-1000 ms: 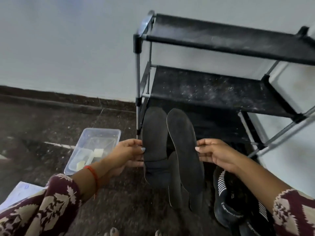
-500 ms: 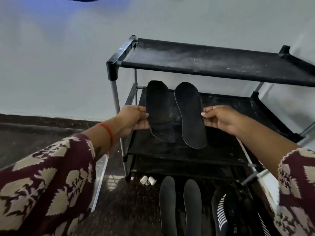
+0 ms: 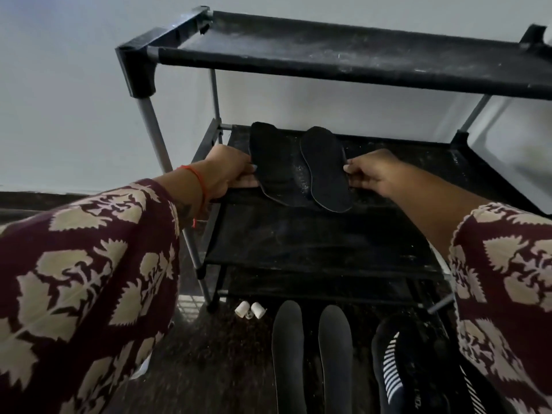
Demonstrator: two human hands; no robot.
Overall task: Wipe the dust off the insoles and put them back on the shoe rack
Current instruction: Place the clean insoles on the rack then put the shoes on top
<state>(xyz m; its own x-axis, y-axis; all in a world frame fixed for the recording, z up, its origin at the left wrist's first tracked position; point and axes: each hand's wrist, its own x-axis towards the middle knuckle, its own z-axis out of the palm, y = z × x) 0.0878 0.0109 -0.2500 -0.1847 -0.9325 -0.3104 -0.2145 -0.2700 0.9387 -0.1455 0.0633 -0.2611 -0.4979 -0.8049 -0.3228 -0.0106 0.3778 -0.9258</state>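
Four insoles [image 3: 276, 162], one shoe [image 3: 409, 363], two white caps [image 3: 251, 309].

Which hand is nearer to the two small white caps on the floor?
Left. The left hand is almost straight above the two small white caps; the right hand is farther right.

Hands [image 3: 230, 171] [image 3: 373, 173] hold insoles [image 3: 276, 165] [image 3: 325, 168] over rack shelf [image 3: 418, 162].

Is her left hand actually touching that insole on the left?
Touching. In the head view the left hand pinches the outer edge of the left insole, fingertips lying on its surface with no gap, over the middle shelf.
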